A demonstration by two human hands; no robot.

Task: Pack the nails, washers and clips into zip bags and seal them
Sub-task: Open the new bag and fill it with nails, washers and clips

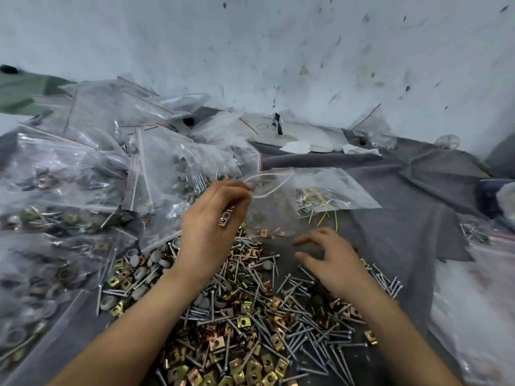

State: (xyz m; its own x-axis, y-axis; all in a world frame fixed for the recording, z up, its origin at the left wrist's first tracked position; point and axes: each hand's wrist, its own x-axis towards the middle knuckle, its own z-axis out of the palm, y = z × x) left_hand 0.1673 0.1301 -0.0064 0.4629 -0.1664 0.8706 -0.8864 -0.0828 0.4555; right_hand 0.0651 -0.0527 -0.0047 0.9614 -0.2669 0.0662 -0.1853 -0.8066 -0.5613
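The bag (274, 207) hung open-mouthed above the pile, its rim pinched by the left hand (211, 218). The right hand (331, 260) hovered just beside it, fingers loose and holding nothing. Below them, nails (306, 330), clips (267, 366) and washers (139, 271) lay mixed on the cloth (390, 190), with filled bags (69, 176) heaped to the left.

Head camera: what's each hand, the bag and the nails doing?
left hand: pinches the zip bag's rim.
zip bag: mouth open, a few clips inside.
right hand: open, holding nothing.
loose pile of hardware: not bagged yet.
filled bags: heaped at the left.
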